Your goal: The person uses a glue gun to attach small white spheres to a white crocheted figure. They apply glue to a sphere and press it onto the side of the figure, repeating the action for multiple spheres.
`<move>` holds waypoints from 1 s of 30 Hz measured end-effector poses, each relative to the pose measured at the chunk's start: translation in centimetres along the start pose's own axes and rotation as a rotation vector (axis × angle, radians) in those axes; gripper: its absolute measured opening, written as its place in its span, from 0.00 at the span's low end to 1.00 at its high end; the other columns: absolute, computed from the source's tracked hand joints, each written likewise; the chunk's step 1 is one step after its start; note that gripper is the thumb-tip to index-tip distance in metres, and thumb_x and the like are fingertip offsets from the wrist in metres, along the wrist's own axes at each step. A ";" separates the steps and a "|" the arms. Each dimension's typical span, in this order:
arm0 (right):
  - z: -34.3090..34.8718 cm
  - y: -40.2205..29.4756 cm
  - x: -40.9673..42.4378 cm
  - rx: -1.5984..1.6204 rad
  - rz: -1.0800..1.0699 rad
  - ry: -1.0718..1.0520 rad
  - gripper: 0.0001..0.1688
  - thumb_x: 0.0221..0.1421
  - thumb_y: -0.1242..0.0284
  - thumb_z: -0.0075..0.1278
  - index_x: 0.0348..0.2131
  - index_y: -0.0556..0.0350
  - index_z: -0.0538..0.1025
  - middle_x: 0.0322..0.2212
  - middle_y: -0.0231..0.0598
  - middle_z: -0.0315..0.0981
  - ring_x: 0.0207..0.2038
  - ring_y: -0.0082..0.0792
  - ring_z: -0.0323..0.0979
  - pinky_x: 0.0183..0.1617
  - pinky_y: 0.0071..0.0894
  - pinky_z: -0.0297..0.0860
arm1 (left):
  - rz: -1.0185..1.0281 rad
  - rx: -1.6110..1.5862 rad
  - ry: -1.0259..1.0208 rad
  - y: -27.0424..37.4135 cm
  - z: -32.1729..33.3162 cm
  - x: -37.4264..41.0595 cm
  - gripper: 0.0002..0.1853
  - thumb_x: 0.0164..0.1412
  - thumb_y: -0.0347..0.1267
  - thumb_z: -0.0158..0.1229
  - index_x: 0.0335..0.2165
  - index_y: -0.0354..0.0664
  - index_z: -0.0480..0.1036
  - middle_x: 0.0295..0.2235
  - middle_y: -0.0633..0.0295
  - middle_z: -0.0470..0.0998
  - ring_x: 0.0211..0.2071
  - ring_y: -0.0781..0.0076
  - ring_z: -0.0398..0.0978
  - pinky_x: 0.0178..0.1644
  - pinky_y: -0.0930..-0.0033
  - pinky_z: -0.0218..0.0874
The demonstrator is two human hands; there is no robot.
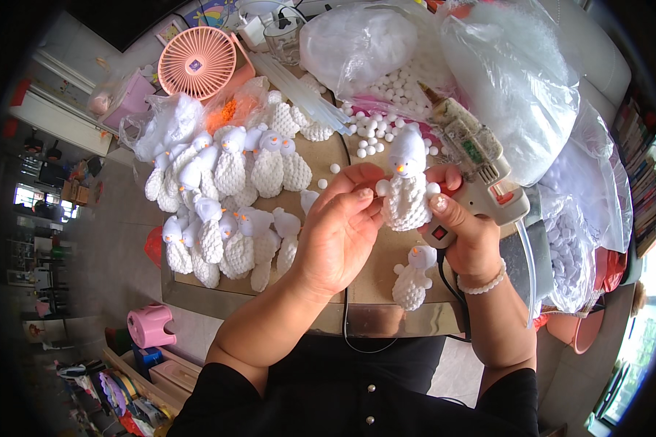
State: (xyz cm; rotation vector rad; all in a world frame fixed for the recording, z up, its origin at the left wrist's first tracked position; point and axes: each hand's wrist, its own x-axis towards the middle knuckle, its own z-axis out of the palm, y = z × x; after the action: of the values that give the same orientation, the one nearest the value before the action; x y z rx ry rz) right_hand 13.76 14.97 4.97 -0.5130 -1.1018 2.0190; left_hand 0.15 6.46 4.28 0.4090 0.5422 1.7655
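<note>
A small white crocheted snowman doll (407, 188) stands upright between my hands, with an orange nose and a white ball at each side. My left hand (341, 229) holds its left edge, fingertips at the ball there. My right hand (467, 235) pinches the ball on the other side with thumb and finger. A worn glue gun (484, 158), with a glue stick in its rear, rests at my right hand, nozzle pointing up and away; how it is held is partly hidden. Another snowman with side balls (413, 278) lies near the table's front edge.
Many snowman dolls without visible side balls (238, 240) lie piled at the left. Beyond are loose white balls (377, 131), clear glue sticks (306, 95), a pink fan (197, 63) and a bag of white stuffing (514, 82). A black cable (345, 311) crosses the table's front edge.
</note>
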 end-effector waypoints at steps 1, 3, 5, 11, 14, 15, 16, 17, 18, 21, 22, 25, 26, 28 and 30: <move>0.0 0.0 0.0 0.000 -0.003 -0.003 0.14 0.43 0.78 0.55 0.29 0.54 0.65 0.31 0.37 0.67 0.29 0.24 0.66 0.28 0.21 0.65 | -0.005 -0.005 0.000 0.0 0.0 0.1 0.13 0.55 0.30 0.49 0.40 0.36 0.63 0.36 0.61 0.69 0.40 0.73 0.65 0.49 0.69 0.54; 0.1 -0.1 -0.1 0.000 0.001 -0.002 0.14 0.43 0.78 0.55 0.29 0.54 0.64 0.31 0.37 0.67 0.29 0.24 0.66 0.28 0.21 0.65 | -0.004 0.001 0.009 0.0 0.0 0.1 0.13 0.55 0.31 0.49 0.39 0.36 0.64 0.36 0.61 0.69 0.40 0.73 0.65 0.49 0.69 0.54; 0.2 -0.2 -0.1 -0.001 0.018 0.007 0.14 0.43 0.78 0.55 0.29 0.54 0.64 0.32 0.37 0.67 0.29 0.24 0.66 0.28 0.21 0.65 | 0.006 0.025 0.028 -0.2 0.0 0.1 0.13 0.55 0.31 0.48 0.39 0.37 0.64 0.35 0.61 0.69 0.40 0.73 0.66 0.49 0.69 0.54; -0.1 0.1 0.0 0.017 -0.009 -0.026 0.14 0.43 0.79 0.54 0.29 0.54 0.64 0.32 0.37 0.67 0.29 0.25 0.66 0.28 0.22 0.65 | 0.111 0.065 0.101 -0.3 -0.4 0.1 0.12 0.58 0.35 0.46 0.38 0.39 0.64 0.34 0.60 0.70 0.38 0.71 0.66 0.47 0.68 0.55; 0.0 0.0 -0.1 -0.010 0.003 -0.004 0.14 0.43 0.79 0.54 0.29 0.54 0.64 0.32 0.37 0.67 0.29 0.25 0.66 0.28 0.22 0.65 | 0.258 0.065 0.168 0.3 0.2 0.1 0.11 0.58 0.36 0.45 0.35 0.40 0.65 0.32 0.59 0.71 0.36 0.69 0.67 0.46 0.66 0.55; 0.0 -0.1 -0.1 -0.012 0.012 0.000 0.14 0.43 0.79 0.54 0.29 0.54 0.64 0.32 0.37 0.67 0.29 0.25 0.66 0.28 0.22 0.65 | 0.290 0.101 0.180 0.5 0.0 0.2 0.10 0.58 0.36 0.44 0.34 0.41 0.65 0.32 0.59 0.71 0.35 0.69 0.67 0.46 0.66 0.55; 0.0 -0.2 -0.1 -0.015 0.022 0.004 0.14 0.43 0.79 0.54 0.29 0.54 0.64 0.32 0.37 0.67 0.29 0.25 0.67 0.28 0.22 0.65 | 0.322 0.138 0.192 0.5 -0.4 0.3 0.10 0.59 0.36 0.44 0.33 0.41 0.65 0.31 0.58 0.71 0.35 0.68 0.67 0.45 0.65 0.55; 0.0 -0.2 -0.2 -0.017 0.031 0.008 0.14 0.43 0.79 0.54 0.29 0.54 0.64 0.32 0.37 0.67 0.28 0.26 0.67 0.28 0.23 0.65 | 0.353 0.174 0.204 0.6 -0.8 0.3 0.09 0.59 0.36 0.44 0.32 0.41 0.65 0.31 0.58 0.71 0.34 0.68 0.67 0.45 0.65 0.55; 0.0 -0.2 -0.2 -0.016 0.026 0.016 0.14 0.43 0.79 0.54 0.29 0.54 0.64 0.32 0.37 0.67 0.28 0.26 0.67 0.28 0.23 0.65 | 0.345 0.177 0.199 0.6 -1.0 0.2 0.10 0.59 0.36 0.43 0.30 0.41 0.64 0.30 0.58 0.71 0.33 0.69 0.67 0.44 0.66 0.55; 0.0 0.0 -0.1 -0.008 0.017 0.024 0.13 0.43 0.78 0.54 0.30 0.54 0.64 0.32 0.38 0.67 0.26 0.27 0.67 0.28 0.23 0.65 | 0.297 0.218 0.170 0.0 -1.3 0.1 0.10 0.60 0.37 0.44 0.29 0.41 0.64 0.30 0.58 0.71 0.33 0.69 0.67 0.43 0.67 0.56; -0.1 0.1 -0.1 -0.004 0.019 0.016 0.13 0.43 0.78 0.54 0.30 0.54 0.64 0.32 0.38 0.67 0.26 0.27 0.67 0.28 0.23 0.65 | 0.273 0.232 0.130 -0.1 -1.0 0.1 0.09 0.59 0.34 0.47 0.32 0.39 0.65 0.30 0.60 0.71 0.34 0.72 0.67 0.43 0.69 0.56; -0.2 0.1 -0.1 -0.021 0.016 0.011 0.13 0.44 0.76 0.53 0.30 0.54 0.64 0.33 0.38 0.67 0.26 0.27 0.67 0.28 0.23 0.65 | 0.139 0.367 0.150 -0.4 1.1 -0.2 0.10 0.56 0.30 0.51 0.36 0.36 0.66 0.31 0.61 0.71 0.37 0.75 0.67 0.45 0.71 0.57; -0.2 0.1 -0.1 -0.031 0.014 0.013 0.13 0.45 0.75 0.53 0.30 0.54 0.64 0.33 0.39 0.67 0.26 0.27 0.67 0.28 0.23 0.65 | 0.080 0.416 0.094 0.1 1.4 -0.4 0.14 0.53 0.25 0.54 0.40 0.34 0.66 0.33 0.63 0.71 0.38 0.78 0.67 0.46 0.74 0.58; -0.4 0.5 0.1 -0.008 -0.026 -0.006 0.13 0.46 0.73 0.53 0.30 0.54 0.64 0.33 0.40 0.68 0.26 0.27 0.67 0.28 0.23 0.65 | 0.045 0.399 0.078 -0.1 0.8 -0.5 0.14 0.52 0.24 0.54 0.39 0.34 0.65 0.33 0.63 0.71 0.37 0.78 0.68 0.45 0.75 0.59; -0.4 0.6 0.3 0.009 -0.043 -0.009 0.12 0.47 0.71 0.52 0.30 0.54 0.64 0.33 0.41 0.68 0.26 0.27 0.67 0.27 0.23 0.65 | 0.050 0.387 0.072 -0.2 0.2 -0.4 0.13 0.51 0.22 0.54 0.38 0.34 0.65 0.33 0.63 0.71 0.36 0.78 0.69 0.44 0.76 0.61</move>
State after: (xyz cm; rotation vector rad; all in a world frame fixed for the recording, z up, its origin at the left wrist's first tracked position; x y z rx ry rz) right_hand 13.56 15.18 4.25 -0.4725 -1.0993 1.9901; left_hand 0.54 6.11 4.36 0.6330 0.9381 1.7266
